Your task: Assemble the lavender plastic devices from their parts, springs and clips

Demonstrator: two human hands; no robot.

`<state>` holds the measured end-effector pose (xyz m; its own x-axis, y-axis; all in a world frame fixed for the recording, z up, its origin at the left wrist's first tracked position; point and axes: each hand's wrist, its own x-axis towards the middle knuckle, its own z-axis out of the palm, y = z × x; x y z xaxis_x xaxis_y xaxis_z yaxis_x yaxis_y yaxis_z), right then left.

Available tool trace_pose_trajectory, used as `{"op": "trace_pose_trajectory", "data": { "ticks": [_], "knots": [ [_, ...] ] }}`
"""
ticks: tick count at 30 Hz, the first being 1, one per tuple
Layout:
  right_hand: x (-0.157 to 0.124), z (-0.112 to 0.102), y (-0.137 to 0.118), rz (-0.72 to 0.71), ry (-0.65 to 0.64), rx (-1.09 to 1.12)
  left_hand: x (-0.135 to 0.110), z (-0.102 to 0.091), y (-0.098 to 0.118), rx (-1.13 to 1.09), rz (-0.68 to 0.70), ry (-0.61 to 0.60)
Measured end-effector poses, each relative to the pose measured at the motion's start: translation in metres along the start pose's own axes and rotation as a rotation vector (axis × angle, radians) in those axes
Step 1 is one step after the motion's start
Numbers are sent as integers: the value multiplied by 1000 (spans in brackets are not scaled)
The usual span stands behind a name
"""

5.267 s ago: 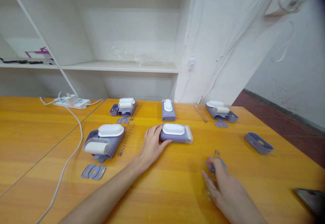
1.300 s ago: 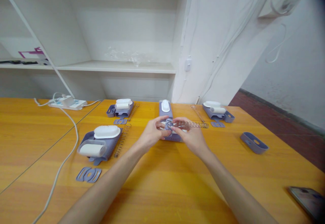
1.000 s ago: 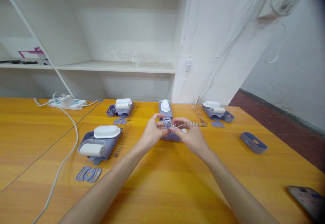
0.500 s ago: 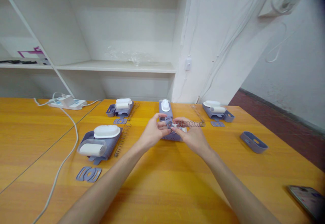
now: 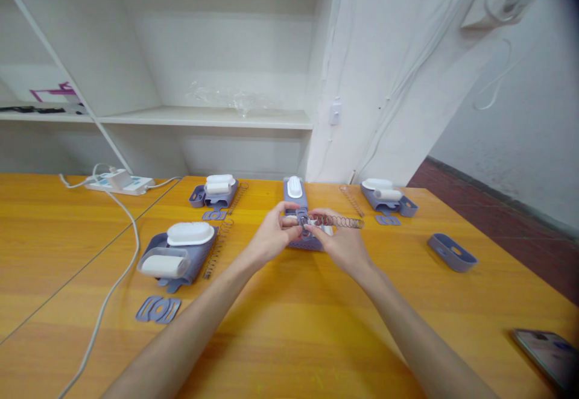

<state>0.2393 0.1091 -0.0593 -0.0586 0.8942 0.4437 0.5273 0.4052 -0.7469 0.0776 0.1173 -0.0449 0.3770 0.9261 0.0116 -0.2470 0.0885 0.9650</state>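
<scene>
My left hand is closed on a small grey-purple plastic plate, held at the middle of the table. Fingers of my right hand pinch the near end of a long metal coil spring against that plate. The spring sticks out to the right past my knuckles. Whether its end is hooked into the plate is too small to tell. Just behind and under my hands lie a grey-purple perforated case and a similar piece with a white oval part on it, both partly covered by my fingers.
Similar sets of grey-purple cases with white parts lie at left, back left and back right. Loose springs and flat plates lie beside them. An oval tray, a phone and a power strip are also on the table.
The spring in my right hand has tilted and its free right end has shifted slightly. Its near end now sits lower, over the front of the plate. Both hands stay almost in place.
</scene>
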Motion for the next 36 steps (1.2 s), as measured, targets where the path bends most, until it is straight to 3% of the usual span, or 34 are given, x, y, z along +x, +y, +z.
{"op": "trace_pose_trajectory", "data": {
  "ticks": [16, 21, 26, 30, 33, 36],
  "knots": [
    [1, 0, -2, -22, 16, 38, 0, 0, 0, 86, 1, 44],
    [0, 0, -4, -21, -24, 56, -1, -2, 0, 81, -69, 70],
    [4, -2, 0, 119, -87, 245, 0, -10, -2, 3, -139, 113],
    [7, -6, 5, 345, -147, 487, 2, -17, -6, -38, -167, 124],
    [7, -6, 6, 522, -198, 535, 4, -19, -10, -45, -171, 109],
    [5, -5, 5, 568, -273, 537, 5, -19, -11, -35, -174, 88]
  ]
}}
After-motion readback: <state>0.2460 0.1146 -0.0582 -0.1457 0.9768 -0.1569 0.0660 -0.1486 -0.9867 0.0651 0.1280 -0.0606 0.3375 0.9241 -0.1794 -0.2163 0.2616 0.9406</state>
